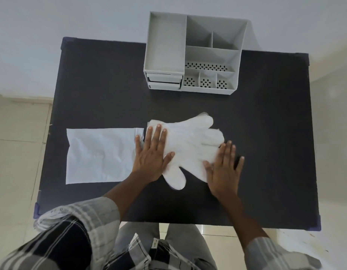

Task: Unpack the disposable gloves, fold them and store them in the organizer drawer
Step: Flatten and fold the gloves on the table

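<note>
A stack of white disposable gloves (190,145) lies flat in the middle of the black table (102,84), fingers pointing right and away. My left hand (152,152) presses flat on the cuff end, fingers spread. My right hand (224,168) lies flat on the gloves' near right edge, partly on the table. The emptied white packet (101,155) rests flat to the left of the gloves. A grey desk organizer (194,53) stands at the far edge; its two small drawers (164,81) at the lower left front look pushed in.
The organizer has several open compartments on top, some with perforated floors. The table's corners carry purple guards (36,210). Pale tiled floor surrounds the table, and my checked shirt and grey trousers fill the bottom of the view.
</note>
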